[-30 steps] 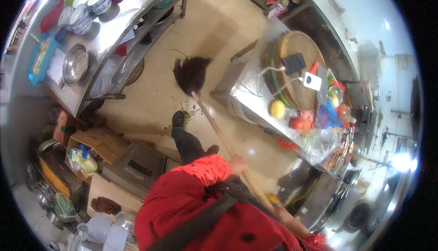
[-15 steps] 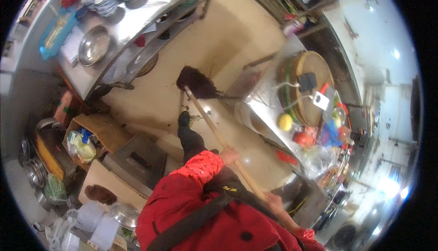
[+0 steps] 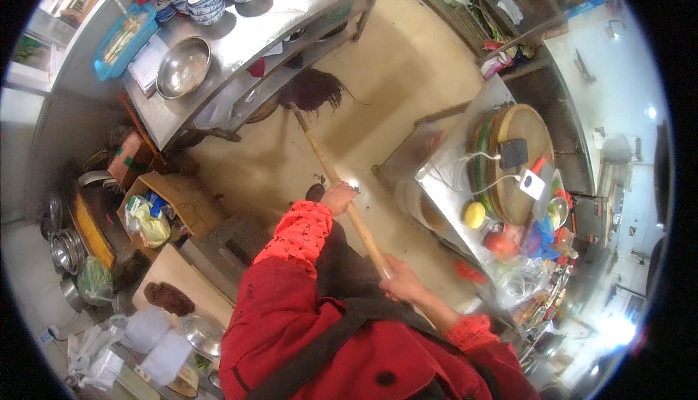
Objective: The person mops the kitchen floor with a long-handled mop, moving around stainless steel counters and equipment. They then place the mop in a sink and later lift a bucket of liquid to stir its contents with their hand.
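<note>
A mop with a pale wooden handle (image 3: 318, 147) slants away from me across the beige floor. Its dark, stringy head (image 3: 314, 90) lies on the floor close to the lower shelf of the steel table on the left. My left hand (image 3: 339, 198) is wrapped round the middle of the handle. Lower down, nearer my body, my right hand (image 3: 402, 282) grips the same handle. Red patterned sleeve covers show on both forearms. The handle's near end is partly hidden by my right hand and arm.
The steel table (image 3: 240, 42) at left bears stacked bowls (image 3: 207, 0), a metal basin (image 3: 184, 68) and a blue basket (image 3: 125, 42). A round chopping block (image 3: 525, 160) stands on the right-hand counter. An open cardboard box (image 3: 190, 207) sits at lower left.
The mop head has slid farther away from me, up to the left table's lower shelf. Both my hands have moved forward and a little left with the handle.
</note>
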Motion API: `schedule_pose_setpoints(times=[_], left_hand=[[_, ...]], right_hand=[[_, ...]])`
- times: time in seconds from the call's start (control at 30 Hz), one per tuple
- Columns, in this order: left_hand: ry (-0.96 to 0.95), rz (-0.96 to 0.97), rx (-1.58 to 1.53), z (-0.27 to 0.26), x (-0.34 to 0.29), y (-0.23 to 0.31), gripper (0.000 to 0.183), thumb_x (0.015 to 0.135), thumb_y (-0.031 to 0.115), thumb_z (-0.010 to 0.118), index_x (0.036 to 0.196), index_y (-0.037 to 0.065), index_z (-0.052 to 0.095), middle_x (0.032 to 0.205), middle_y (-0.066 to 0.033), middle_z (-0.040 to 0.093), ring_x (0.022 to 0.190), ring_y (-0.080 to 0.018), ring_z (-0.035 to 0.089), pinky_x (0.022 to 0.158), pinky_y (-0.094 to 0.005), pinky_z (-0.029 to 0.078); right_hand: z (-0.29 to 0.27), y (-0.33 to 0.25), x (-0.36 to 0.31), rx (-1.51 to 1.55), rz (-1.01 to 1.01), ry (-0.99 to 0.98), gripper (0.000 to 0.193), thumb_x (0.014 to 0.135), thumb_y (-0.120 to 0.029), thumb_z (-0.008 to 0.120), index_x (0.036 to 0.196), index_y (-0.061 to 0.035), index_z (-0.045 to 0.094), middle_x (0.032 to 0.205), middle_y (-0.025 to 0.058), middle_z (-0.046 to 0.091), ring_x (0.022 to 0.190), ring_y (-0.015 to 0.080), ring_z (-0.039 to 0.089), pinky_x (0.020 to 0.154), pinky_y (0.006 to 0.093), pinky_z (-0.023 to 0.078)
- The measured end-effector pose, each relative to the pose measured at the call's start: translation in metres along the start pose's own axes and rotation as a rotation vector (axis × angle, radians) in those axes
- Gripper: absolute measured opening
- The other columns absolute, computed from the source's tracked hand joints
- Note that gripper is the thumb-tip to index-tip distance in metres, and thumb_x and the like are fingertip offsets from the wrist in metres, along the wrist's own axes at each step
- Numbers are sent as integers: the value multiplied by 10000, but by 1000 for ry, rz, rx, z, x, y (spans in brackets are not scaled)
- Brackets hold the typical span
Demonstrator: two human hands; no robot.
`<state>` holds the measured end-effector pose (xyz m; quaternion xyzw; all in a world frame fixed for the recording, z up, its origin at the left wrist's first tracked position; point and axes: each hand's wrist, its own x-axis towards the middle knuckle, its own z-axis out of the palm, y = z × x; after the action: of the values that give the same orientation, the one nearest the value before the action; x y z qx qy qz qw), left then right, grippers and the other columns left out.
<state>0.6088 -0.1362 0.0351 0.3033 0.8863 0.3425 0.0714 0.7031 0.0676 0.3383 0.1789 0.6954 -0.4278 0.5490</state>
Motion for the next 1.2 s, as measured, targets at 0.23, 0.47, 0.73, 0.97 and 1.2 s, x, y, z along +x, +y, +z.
schedule_pose_setpoints(times=[0.23, 0.47, 0.73, 0.97, 1.2], left_hand=[[3, -135, 17, 118, -20, 154, 200, 645, 81, 665, 817, 81, 564, 871, -81, 569, 942, -283, 532, 867, -372, 422], [50, -130, -97, 253, 2, 343, 210, 653, 88, 631, 858, 61, 594, 894, -132, 591, 944, -315, 539, 889, -421, 393], [-145, -30, -360, 296, 4, 467, 280, 664, 97, 665, 931, 54, 595, 873, -140, 610, 953, -325, 562, 869, -424, 429], [-252, 221, -240, 311, -2, 521, 236, 644, 188, 671, 834, 97, 565, 671, -78, 600, 720, -298, 625, 756, -398, 441], [37, -54, -62, 242, -17, 460, 220, 617, 145, 666, 805, 91, 566, 729, -82, 597, 781, -286, 591, 749, -388, 424]], right_hand=[[-67, 193, -54, -394, -164, 33, 838, 700, -90, 655, 1440, 9, 275, 1072, 236, 593, 987, 296, 591, 855, 356, 478], [-168, 365, -168, -610, -312, 188, 756, 724, -102, 631, 1412, 1, 336, 929, 211, 651, 843, 339, 648, 762, 392, 514], [-207, 368, -351, -779, -24, 118, 715, 699, -160, 639, 1354, 7, 407, 943, 289, 620, 894, 424, 616, 788, 442, 498], [-198, 360, -445, -795, -3, 191, 687, 689, -160, 688, 1334, -51, 479, 1006, 205, 670, 901, 306, 664, 819, 379, 512], [-187, 337, -414, -653, -101, 229, 659, 698, -125, 703, 1321, -67, 497, 1065, 178, 660, 918, 276, 659, 841, 351, 500]])
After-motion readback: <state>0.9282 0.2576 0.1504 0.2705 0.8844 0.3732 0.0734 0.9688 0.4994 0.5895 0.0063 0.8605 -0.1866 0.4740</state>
